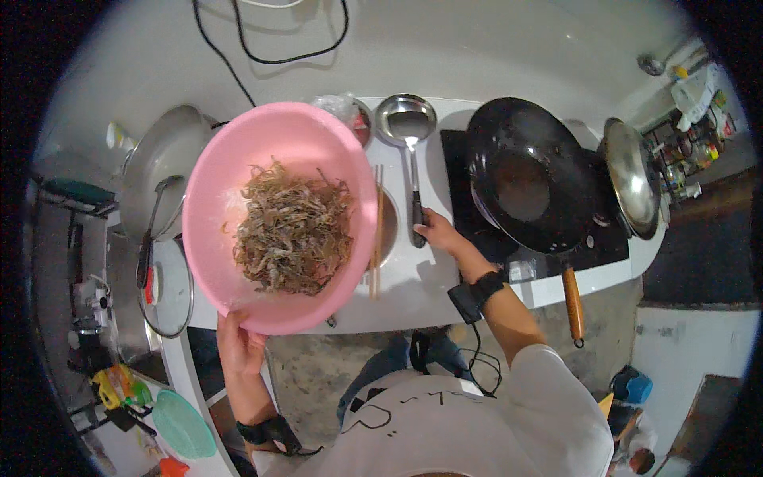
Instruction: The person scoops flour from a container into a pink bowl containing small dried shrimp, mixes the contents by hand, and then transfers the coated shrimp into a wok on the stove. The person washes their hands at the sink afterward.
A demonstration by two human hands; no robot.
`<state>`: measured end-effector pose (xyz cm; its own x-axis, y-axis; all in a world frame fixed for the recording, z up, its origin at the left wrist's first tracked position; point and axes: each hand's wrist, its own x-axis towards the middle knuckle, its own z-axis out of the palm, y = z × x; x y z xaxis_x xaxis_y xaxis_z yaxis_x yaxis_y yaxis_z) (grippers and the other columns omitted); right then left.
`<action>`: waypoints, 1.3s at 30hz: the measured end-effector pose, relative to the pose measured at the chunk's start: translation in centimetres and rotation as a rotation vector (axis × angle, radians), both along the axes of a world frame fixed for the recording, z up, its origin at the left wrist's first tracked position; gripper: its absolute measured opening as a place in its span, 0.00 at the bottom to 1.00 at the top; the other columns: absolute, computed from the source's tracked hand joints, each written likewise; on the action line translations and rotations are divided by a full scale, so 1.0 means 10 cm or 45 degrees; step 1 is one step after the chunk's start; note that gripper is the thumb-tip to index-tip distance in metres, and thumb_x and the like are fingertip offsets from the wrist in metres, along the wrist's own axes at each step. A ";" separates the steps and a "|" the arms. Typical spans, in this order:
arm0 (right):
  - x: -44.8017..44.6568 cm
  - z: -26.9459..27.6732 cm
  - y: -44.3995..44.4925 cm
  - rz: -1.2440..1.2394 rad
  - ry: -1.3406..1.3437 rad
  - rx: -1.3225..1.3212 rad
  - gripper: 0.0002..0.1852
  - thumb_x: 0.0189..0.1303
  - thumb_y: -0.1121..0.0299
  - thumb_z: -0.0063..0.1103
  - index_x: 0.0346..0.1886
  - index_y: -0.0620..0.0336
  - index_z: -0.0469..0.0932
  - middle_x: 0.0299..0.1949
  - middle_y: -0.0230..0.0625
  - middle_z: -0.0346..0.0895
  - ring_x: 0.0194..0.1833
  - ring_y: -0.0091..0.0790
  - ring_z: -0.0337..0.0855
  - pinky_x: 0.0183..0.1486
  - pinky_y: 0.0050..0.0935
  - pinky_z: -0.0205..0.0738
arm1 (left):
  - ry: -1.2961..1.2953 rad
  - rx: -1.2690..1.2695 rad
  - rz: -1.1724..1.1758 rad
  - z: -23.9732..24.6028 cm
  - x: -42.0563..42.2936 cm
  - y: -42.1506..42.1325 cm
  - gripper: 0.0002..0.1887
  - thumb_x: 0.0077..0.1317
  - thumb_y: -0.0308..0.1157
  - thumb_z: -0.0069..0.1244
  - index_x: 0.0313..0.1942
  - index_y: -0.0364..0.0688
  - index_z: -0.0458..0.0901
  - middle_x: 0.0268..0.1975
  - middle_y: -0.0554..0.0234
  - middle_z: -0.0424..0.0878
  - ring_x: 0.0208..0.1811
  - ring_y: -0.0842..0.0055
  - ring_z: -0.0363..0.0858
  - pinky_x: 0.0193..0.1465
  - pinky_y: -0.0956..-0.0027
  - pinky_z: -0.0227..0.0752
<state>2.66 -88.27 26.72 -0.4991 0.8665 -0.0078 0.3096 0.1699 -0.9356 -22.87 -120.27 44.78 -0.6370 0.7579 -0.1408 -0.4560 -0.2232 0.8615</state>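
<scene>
My left hand (240,346) grips the near rim of a pink plastic basin (214,197), which is tilted towards the camera. In the basin lies a heap of shredded, flour-dusted greenish-brown food (292,232). My right hand (438,231) is closed on the black handle of a steel ladle (406,119), whose bowl points away from me. Between basin and ladle, a pair of wooden chopsticks (377,238) lies across a round metal vessel (388,223), partly hidden by the basin. To the right, a black wok (524,179) with a wooden handle (573,304) sits on a black cooktop (456,179).
A steel bowl (635,173) stands right of the wok. Left of the basin are a large pan (155,161) with a spatula (156,220) in it and a glass lid (173,298). Behind the basin lies a plastic bag (337,107). Black cables (286,62) hang at the back wall.
</scene>
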 end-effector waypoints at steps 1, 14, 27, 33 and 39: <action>-0.05 -0.01 -0.03 -0.050 -0.059 0.110 0.22 0.52 0.67 0.57 0.51 0.63 0.68 0.38 0.47 0.76 0.40 0.44 0.78 0.44 0.36 0.70 | -0.057 -0.005 -0.001 0.02 -0.02 0.01 0.24 0.55 0.23 0.40 0.55 0.39 0.62 0.47 0.59 0.72 0.46 0.68 0.75 0.46 0.64 0.75; 0.36 0.80 -0.97 -0.219 0.021 0.343 0.10 0.48 0.69 0.62 0.23 0.61 0.70 0.18 0.33 0.72 0.21 0.29 0.74 0.25 0.27 0.68 | -0.029 -0.078 -0.164 0.31 -0.04 -0.09 0.28 0.54 0.25 0.43 0.59 0.39 0.59 0.52 0.59 0.70 0.50 0.68 0.73 0.52 0.64 0.70; 1.91 2.70 -2.25 -0.367 -0.097 0.318 0.05 0.56 0.72 0.57 0.33 0.65 0.76 0.32 0.33 0.74 0.33 0.23 0.75 0.32 0.22 0.70 | 0.061 0.047 -0.601 0.39 0.55 0.08 0.27 0.58 0.27 0.43 0.60 0.40 0.57 0.53 0.56 0.70 0.52 0.65 0.73 0.52 0.62 0.71; 1.43 3.19 -2.02 0.182 -0.080 0.724 0.21 0.42 0.74 0.67 0.44 0.61 0.74 0.43 0.39 0.72 0.41 0.35 0.75 0.41 0.28 0.74 | -0.021 -0.007 -0.618 0.49 1.11 0.26 0.27 0.60 0.26 0.40 0.61 0.41 0.55 0.56 0.56 0.67 0.54 0.66 0.71 0.54 0.61 0.70; 0.54 2.87 -1.43 0.321 -0.592 0.972 0.46 0.31 0.66 0.72 0.61 0.39 0.61 0.55 0.54 0.60 0.55 0.60 0.62 0.55 0.46 0.62 | -0.049 0.071 -0.616 0.54 1.38 0.24 0.26 0.59 0.23 0.40 0.59 0.41 0.56 0.53 0.59 0.69 0.50 0.69 0.74 0.48 0.65 0.75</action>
<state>8.06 -102.56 55.46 -0.7632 0.5856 0.2732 0.4958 0.8018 -0.3335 -9.12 -117.91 50.16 -0.2046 0.9729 -0.1078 -0.5500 -0.0231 0.8349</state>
